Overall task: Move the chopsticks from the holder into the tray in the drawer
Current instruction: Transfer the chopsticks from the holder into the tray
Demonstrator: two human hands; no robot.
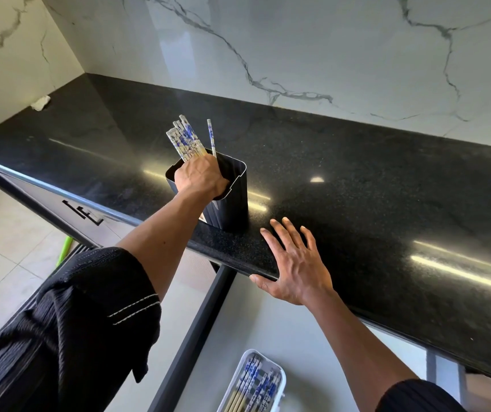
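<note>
A bundle of white chopsticks (183,138) with blue flower patterns sticks up out of a black holder (232,200) on a dark, glossy counter (357,179). The left hand (201,176) reaches into the holder's open top and is closed around this bundle, with the patterned ends fanning out above the knuckles. One more chopstick (211,136) stands alone just to the right of that hand, leaning on the holder's rim and outside the grip.

The right hand (296,263) lies open and flat on the counter's front edge, fingers spread, thumb hooked under the lip, holding nothing. It sits near the holder but does not touch it.

Below the right hand, an open drawer (256,322) with a pale floor holds a white tray (279,373). Several matching chopsticks already lie in the tray, so the job looks partly done.

Risks from here: the holder is not steadied by the free hand, so a lift at an angle could drag or tip it toward the counter's edge. The bundle is fanned rather than tight, so a stick could slip loose and fall to the floor (6,233) on the way down. The lone chopstick may be left behind and need another reach.
</note>
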